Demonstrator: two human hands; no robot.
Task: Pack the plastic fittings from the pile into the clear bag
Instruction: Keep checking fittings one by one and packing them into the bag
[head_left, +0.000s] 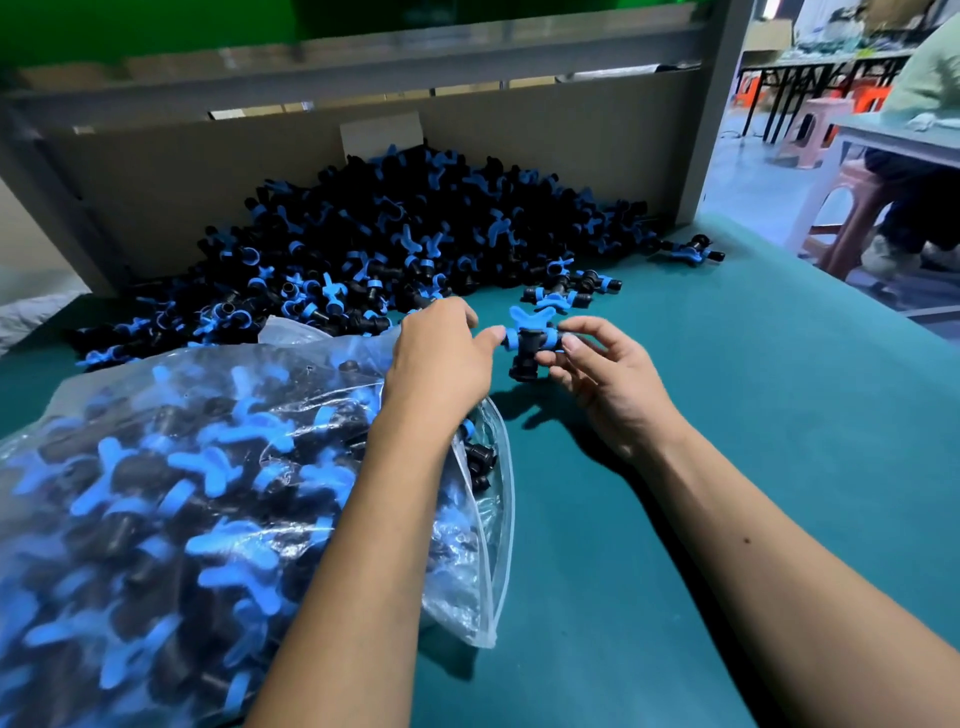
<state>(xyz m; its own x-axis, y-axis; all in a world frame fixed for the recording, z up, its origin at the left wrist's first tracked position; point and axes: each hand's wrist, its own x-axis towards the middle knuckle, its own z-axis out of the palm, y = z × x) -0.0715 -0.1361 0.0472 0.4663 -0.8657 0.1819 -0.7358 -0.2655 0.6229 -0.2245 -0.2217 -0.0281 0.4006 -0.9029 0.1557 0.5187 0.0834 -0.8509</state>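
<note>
Black-and-blue plastic fitting (531, 347) pinched in right hand (602, 379), left hand (441, 358) fingertips touching it; I'd next carry it into crinkled clear plastic bag (483, 561).

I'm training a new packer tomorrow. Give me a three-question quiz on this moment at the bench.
1. True or false: the clear bag already holds fittings.
2. Which hand pinches the fitting above the table? A) left hand B) right hand
3. Fill in: the pile lies against a ___ wall.

Key: 1 true; 2 B, the left only touches its end; 3 cardboard.
</note>
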